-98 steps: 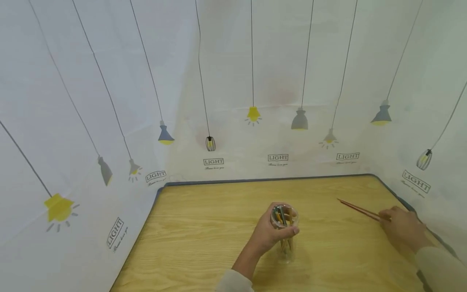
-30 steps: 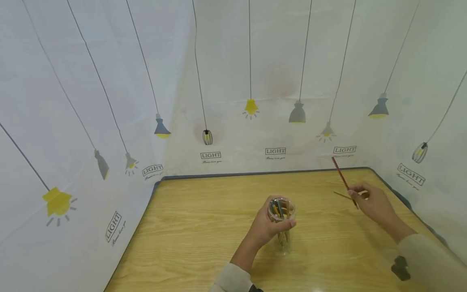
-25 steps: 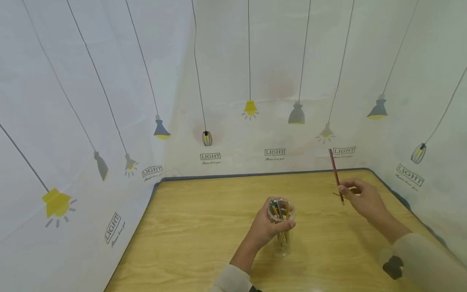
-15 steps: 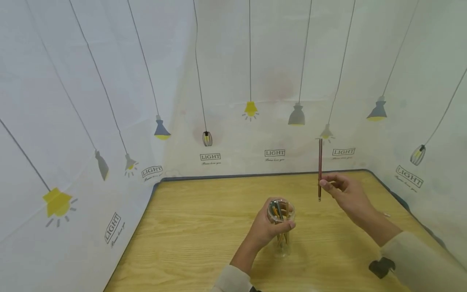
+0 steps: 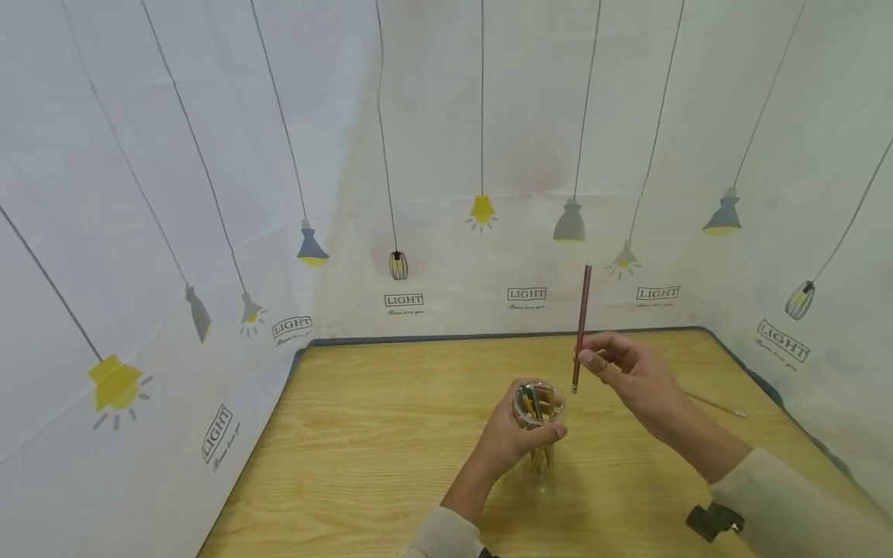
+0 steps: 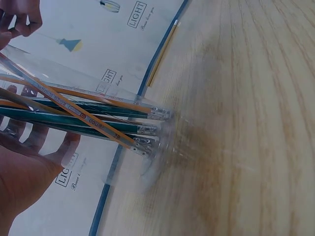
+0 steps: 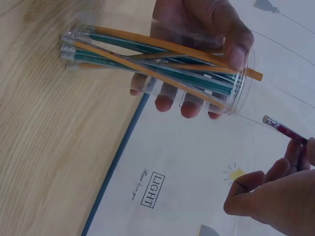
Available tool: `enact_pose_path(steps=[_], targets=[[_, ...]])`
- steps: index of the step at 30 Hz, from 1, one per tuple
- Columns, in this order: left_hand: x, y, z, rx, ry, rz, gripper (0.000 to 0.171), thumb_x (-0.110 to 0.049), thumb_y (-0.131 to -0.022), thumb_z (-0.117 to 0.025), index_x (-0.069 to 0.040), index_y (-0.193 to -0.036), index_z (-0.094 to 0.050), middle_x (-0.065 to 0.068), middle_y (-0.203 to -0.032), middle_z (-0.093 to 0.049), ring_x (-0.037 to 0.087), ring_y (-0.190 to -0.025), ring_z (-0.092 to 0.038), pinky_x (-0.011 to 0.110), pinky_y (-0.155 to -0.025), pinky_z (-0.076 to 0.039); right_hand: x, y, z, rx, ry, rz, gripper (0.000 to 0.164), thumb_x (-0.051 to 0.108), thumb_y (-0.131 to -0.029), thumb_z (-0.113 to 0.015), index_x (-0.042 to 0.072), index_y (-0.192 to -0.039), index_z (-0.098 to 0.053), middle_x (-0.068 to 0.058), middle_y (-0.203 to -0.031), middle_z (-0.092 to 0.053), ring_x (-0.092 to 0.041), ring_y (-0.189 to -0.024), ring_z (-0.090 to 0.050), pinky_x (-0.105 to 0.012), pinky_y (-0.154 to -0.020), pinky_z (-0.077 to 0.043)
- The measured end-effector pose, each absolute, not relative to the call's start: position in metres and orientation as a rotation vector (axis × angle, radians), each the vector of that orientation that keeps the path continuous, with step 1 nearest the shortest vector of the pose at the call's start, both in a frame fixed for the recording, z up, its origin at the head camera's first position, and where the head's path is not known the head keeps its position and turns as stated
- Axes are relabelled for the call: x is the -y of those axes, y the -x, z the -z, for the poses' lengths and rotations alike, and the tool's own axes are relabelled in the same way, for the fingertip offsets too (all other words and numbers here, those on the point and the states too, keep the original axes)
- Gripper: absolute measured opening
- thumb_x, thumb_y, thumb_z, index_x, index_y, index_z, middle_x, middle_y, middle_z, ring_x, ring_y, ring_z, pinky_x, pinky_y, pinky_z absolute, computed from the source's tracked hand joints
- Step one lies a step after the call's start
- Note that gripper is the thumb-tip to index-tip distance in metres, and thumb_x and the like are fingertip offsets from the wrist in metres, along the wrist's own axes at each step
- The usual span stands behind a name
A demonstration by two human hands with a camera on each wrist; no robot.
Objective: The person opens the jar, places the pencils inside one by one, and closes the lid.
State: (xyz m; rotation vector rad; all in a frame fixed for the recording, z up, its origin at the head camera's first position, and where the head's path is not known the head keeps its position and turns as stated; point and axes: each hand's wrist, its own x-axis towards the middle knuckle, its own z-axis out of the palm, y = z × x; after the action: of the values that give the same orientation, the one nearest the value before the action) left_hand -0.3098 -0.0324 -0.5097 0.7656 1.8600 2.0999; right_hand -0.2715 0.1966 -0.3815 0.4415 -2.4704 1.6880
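Note:
My left hand [image 5: 504, 438] grips a clear plastic cup [image 5: 543, 482] standing on the table, its fingers wrapped round the upper part. Inside lean several orange pencils [image 7: 147, 71] and green pencils [image 7: 110, 61], eraser ends at the bottom, as the right wrist view shows. One orange pencil pokes past the rim. Above and right of the cup, my right hand [image 5: 642, 380] pinches a dark red pencil [image 5: 583, 322] between thumb and fingers. It stands nearly upright, eraser end down, apart from the rim.
A light wood-coloured pencil [image 5: 722, 406] lies on the wood-grain table [image 5: 391, 434] behind my right forearm. A white sheet [image 5: 432, 232] printed with lamps rises round the table's back and sides, with a blue edge strip [image 5: 446, 336] along it.
My right hand has lifted the red pencil from the table's right side, turned it upright and carried it left towards the cup. The other pencil stays on the table. My left hand keeps its grip.

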Motion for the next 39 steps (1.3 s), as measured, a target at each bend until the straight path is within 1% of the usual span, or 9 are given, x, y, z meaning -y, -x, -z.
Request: enact_pose_path(steps=[5,11,15,18,21,25,29,35,39], targets=[[0.033,0.31,0.51,-1.848,-0.775,-2.103,0.061,-0.016,-0.094,-0.086,-0.026,-0.145,-0.055,-0.004,-0.135,-0.066,0.015,-0.121,-0.068,0.032,-0.103,-0.062,-0.19,0.271,0.383,2.457,-0.457,-1.716,0.031,0.027,-0.112,-0.067,0.003,-0.131,-0.07,0.013,-0.112,-0.076,-0.007,-0.11,-0.066,-0.025,-0.095,-0.057],[0.032,0.31,0.51,-1.856,-0.767,-2.105,0.062,-0.016,-0.093,-0.087,-0.027,-0.145,-0.055,-0.003,-0.136,-0.067,0.017,-0.123,-0.068,0.035,-0.104,-0.062,-0.183,0.272,0.386,2.476,-0.456,-1.679,0.032,0.028,-0.112,-0.066,0.002,-0.132,-0.07,0.011,-0.112,-0.077,-0.007,-0.113,-0.067,-0.028,-0.099,-0.056],[0.032,0.311,0.511,-1.872,-0.768,-2.097,0.063,-0.016,-0.093,-0.087,-0.028,-0.145,-0.055,-0.002,-0.136,-0.066,0.017,-0.122,-0.068,0.035,-0.104,-0.062,-0.18,0.273,0.387,2.499,-0.446,-1.661,0.033,0.029,-0.112,-0.066,0.003,-0.131,-0.071,0.007,-0.114,-0.078,-0.01,-0.114,-0.067,-0.034,-0.101,-0.054],[0.033,0.311,0.511,-1.875,-0.77,-2.091,0.063,-0.018,-0.094,-0.087,-0.028,-0.146,-0.054,-0.003,-0.136,-0.066,0.017,-0.123,-0.068,0.035,-0.104,-0.062,-0.18,0.273,0.388,2.511,-0.467,-1.659,0.034,0.03,-0.112,-0.066,0.004,-0.134,-0.07,0.0,-0.122,-0.076,-0.011,-0.115,-0.066,-0.039,-0.101,-0.052],[0.033,0.312,0.511,-1.862,-0.78,-2.094,0.064,-0.018,-0.094,-0.087,-0.025,-0.148,-0.053,-0.002,-0.137,-0.066,0.018,-0.123,-0.068,0.034,-0.104,-0.062,-0.182,0.274,0.39,2.499,-0.528,-1.676,0.036,0.029,-0.115,-0.062,0.007,-0.144,-0.065,-0.002,-0.136,-0.068,-0.013,-0.118,-0.063,-0.043,-0.101,-0.05],[0.033,0.311,0.51,-1.85,-0.777,-2.101,0.063,-0.016,-0.095,-0.087,-0.026,-0.147,-0.054,-0.002,-0.136,-0.067,0.018,-0.121,-0.07,0.034,-0.102,-0.063,-0.186,0.277,0.389,2.421,-0.601,-1.796,0.04,0.028,-0.117,-0.052,0.014,-0.155,-0.056,0.006,-0.15,-0.059,-0.018,-0.132,-0.054,-0.046,-0.102,-0.043],[0.033,0.311,0.509,-1.875,-0.75,-2.09,0.063,-0.018,-0.094,-0.087,-0.03,-0.146,-0.055,-0.003,-0.135,-0.068,0.015,-0.12,-0.07,0.033,-0.101,-0.063,-0.189,0.279,0.387,2.35,-0.622,-1.916,0.039,0.029,-0.118,-0.047,0.019,-0.154,-0.058,0.011,-0.15,-0.06,-0.025,-0.14,-0.045,-0.047,-0.101,-0.036],[0.032,0.312,0.511,-1.901,-0.736,-2.071,0.067,-0.019,-0.093,-0.087,-0.027,-0.15,-0.053,-0.002,-0.135,-0.068,0.016,-0.12,-0.071,0.034,-0.103,-0.064,-0.191,0.278,0.387,2.352,-0.599,-1.911,0.036,0.029,-0.118,-0.047,0.022,-0.15,-0.063,0.014,-0.141,-0.065,-0.021,-0.132,-0.048,-0.044,-0.096,-0.039],[0.031,0.311,0.511,-1.906,-0.727,-2.07,0.066,-0.019,-0.093,-0.087,-0.031,-0.149,-0.053,-0.002,-0.136,-0.067,0.016,-0.122,-0.071,0.035,-0.103,-0.064,-0.192,0.277,0.389,2.362,-0.592,-1.891,0.035,0.029,-0.118,-0.049,0.021,-0.148,-0.065,0.009,-0.144,-0.065,-0.02,-0.132,-0.049,-0.044,-0.095,-0.04]])
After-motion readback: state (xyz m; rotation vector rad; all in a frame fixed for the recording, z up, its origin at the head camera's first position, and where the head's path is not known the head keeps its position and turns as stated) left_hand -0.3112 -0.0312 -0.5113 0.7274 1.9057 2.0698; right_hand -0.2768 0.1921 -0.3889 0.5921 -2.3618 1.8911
